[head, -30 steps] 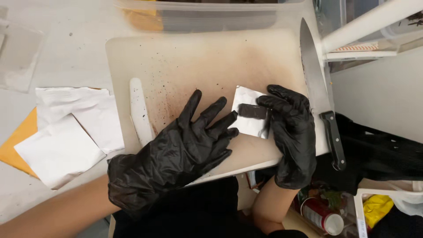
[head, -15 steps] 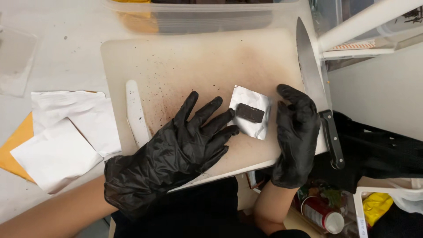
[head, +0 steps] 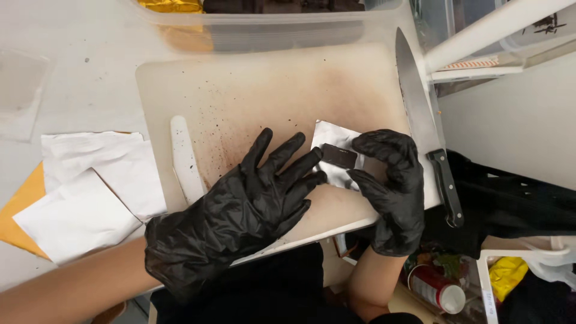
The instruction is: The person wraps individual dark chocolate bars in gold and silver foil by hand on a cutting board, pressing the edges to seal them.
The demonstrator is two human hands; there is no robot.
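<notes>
Just right of the frame's centre, a small dark rectangular piece (head: 339, 156) lies on a square of silver foil (head: 336, 157), which itself rests on the stained white cutting board (head: 270, 90). The piece's long axis runs roughly left to right across the picture, tilted a little down toward the right. The right hand (head: 393, 186), in a black glove, is the nearer one: it comes in from the lower right, its fingers (head: 375, 144) curled over the foil's right edge, with one fingertip at or touching the right end of the piece and the thumb at the foil's lower right edge. That hand is partly closed, more a loose pinch on the foil than a firm grip, and whether it truly clasps the piece cannot be told. The left hand (head: 240, 210), also gloved in black, lies flat and spread on the board; its fingertips (head: 312, 157) reach toward the foil's left edge and the longest ones appear to touch it, holding nothing. So the piece sits between the two sets of fingertips. A large knife (head: 420, 114) lies along the board's right edge, a white spatula (head: 185, 157) at its left, white paper sheets (head: 96, 186) on the worktop (head: 78, 78) at the left of the frame.
</notes>
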